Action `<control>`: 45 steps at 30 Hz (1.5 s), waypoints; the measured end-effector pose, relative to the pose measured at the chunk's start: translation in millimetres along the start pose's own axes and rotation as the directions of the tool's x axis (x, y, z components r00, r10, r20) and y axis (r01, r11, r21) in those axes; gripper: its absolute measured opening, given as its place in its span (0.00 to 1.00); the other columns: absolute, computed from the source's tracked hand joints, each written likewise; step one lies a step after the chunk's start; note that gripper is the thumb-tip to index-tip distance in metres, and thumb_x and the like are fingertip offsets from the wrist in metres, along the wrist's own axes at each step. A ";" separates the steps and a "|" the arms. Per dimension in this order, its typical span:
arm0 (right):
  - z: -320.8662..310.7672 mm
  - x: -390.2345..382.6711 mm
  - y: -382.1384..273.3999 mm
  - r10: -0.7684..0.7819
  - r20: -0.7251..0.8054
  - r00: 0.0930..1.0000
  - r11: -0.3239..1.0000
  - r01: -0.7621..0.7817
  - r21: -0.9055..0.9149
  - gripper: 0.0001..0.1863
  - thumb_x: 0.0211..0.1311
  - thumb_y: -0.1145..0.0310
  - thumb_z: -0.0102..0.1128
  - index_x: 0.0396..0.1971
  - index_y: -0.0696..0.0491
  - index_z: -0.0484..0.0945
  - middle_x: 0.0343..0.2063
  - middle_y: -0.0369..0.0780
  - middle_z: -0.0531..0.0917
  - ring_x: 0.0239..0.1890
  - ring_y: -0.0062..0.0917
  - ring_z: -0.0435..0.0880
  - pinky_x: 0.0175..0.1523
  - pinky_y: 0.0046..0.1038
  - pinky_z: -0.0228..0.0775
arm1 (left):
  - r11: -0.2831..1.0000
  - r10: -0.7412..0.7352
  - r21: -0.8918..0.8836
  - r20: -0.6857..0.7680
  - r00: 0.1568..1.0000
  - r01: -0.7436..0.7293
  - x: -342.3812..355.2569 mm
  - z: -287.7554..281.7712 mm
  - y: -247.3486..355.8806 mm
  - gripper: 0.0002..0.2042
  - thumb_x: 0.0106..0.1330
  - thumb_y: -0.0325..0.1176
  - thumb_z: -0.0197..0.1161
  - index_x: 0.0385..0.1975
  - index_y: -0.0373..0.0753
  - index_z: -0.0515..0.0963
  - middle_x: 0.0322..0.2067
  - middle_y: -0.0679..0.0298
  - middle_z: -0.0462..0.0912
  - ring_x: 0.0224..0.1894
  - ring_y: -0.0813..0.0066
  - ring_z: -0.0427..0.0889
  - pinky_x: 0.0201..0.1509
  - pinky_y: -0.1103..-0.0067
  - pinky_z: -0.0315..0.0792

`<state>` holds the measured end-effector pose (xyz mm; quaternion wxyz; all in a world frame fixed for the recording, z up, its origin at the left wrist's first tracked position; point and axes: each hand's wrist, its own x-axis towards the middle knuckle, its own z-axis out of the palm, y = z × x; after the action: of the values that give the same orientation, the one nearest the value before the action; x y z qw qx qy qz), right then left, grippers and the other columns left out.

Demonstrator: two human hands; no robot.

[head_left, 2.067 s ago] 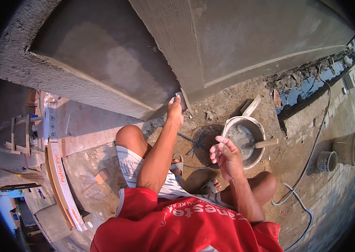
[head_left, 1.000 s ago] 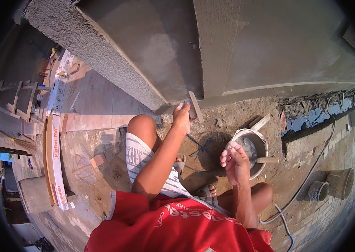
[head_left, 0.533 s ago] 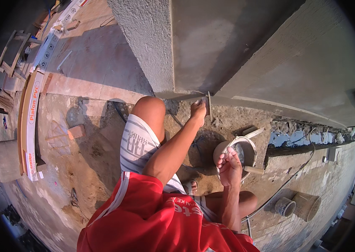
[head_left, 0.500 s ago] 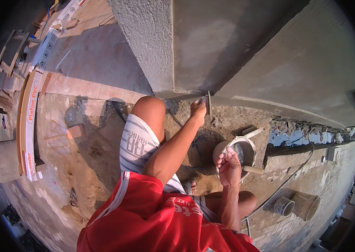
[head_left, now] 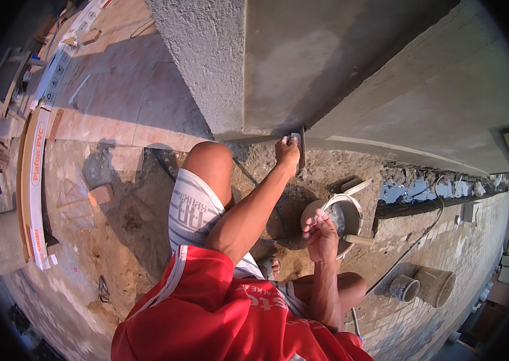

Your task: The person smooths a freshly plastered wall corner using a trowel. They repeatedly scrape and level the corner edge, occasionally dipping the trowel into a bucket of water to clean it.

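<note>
My left hand [head_left: 287,153] is closed round a flat plastering trowel [head_left: 301,150]. The trowel stands nearly edge-on at the foot of the grey plastered wall [head_left: 302,66], by its inner corner. My right hand [head_left: 322,237] is turned palm up with its fingers loosely curled and apart, and nothing shows in it. Below this hand stands a round bucket [head_left: 360,212], its rim smeared with pale mortar and its inside partly hidden by my fingers. A tool with a wooden handle [head_left: 358,239] sticks out over the bucket's right side.
Two more buckets, a small one [head_left: 404,289] and a larger one [head_left: 435,286], are at the lower right beside a hose [head_left: 408,249]. A water-filled trench [head_left: 417,194] runs along the wall. A brick piece [head_left: 101,195] and a long carton [head_left: 37,174] lie left.
My left hand and the trowel have shifted slightly right along the wall's foot, and the trowel's face has turned a little. My right hand stays over the bucket. The view has moved slightly.
</note>
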<state>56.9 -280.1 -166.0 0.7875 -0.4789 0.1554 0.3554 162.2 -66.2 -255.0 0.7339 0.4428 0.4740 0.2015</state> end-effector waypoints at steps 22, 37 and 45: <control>8.7 -10.0 -12.3 -0.065 0.069 0.995 0.997 0.063 0.040 0.12 0.69 0.71 0.46 0.50 0.55 0.70 0.31 0.42 0.81 0.28 0.26 0.80 0.31 0.25 0.72 | 0.999 0.029 -0.041 0.275 0.961 -0.018 -106.5 8.6 173.1 0.21 0.72 0.37 0.53 0.57 0.28 0.67 0.57 0.52 0.72 0.61 0.65 0.68 0.64 0.67 0.60; 4.9 -10.8 -9.5 -0.068 0.075 0.995 0.997 0.065 0.038 0.12 0.69 0.72 0.47 0.49 0.56 0.71 0.31 0.43 0.82 0.27 0.26 0.81 0.30 0.25 0.73 | 0.890 -0.071 -0.420 0.253 0.965 0.176 -81.0 -52.8 52.1 0.14 0.69 0.25 0.55 0.53 0.41 0.67 0.49 0.64 0.74 0.52 0.68 0.75 0.59 0.64 0.70; -2.6 -4.7 -2.8 -0.065 0.007 0.998 0.998 0.065 -0.015 0.10 0.69 0.72 0.49 0.48 0.55 0.72 0.31 0.42 0.82 0.27 0.24 0.81 0.30 0.24 0.74 | 0.754 0.001 -0.616 0.351 0.937 0.230 -89.7 -29.5 66.2 0.22 0.65 0.15 0.52 0.58 0.35 0.60 0.54 0.58 0.71 0.58 0.64 0.72 0.68 0.60 0.65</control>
<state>55.8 -285.1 -162.7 0.7954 -0.4887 0.1345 0.3324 102.5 -82.0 -157.6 0.9208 0.1587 0.2722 0.2299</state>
